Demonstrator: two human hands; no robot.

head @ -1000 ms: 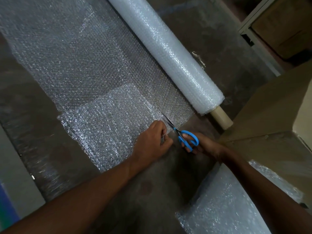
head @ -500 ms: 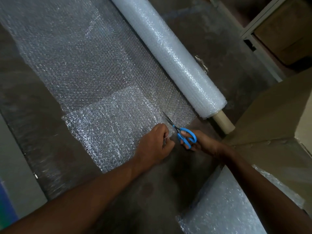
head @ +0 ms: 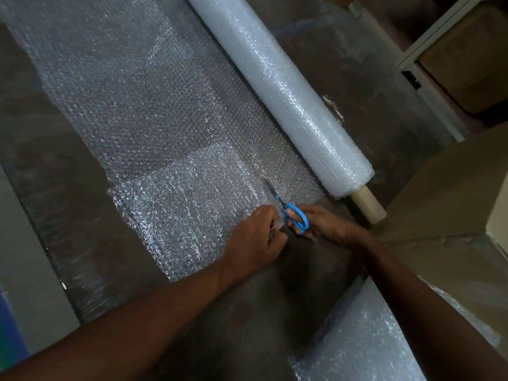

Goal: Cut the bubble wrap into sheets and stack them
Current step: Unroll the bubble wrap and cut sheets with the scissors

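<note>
Cutting bubble wrap (head: 154, 111) unrolled across a dark floor (head: 49, 166).
Left hand (head: 255, 240) pinching the near edge beside blue-handled scissors (head: 291, 213), gripped in right hand (head: 325, 225); roll (head: 280, 86) lying alongside, cardboard box (head: 450, 193) at right.

Obstacles: bubble wrap roll (head: 277, 86) lies diagonally across the far side of the surface (head: 49, 166), its cardboard core (head: 367, 206) jutting out at the near end. Cardboard box (head: 445, 193) stands just right of the core, walling the right side. Unrolled wrap (head: 132, 100) covers the middle, flat and low. Left hand (head: 255, 240) and right hand (head: 327, 224) with the scissors (head: 294, 215) sit close together at the wrap's near edge; gap between them narrow. Stack of cut sheets (head: 357, 342) fills the lower right. Open room: bare dark strip along the left and the patch between the forearms.
</note>
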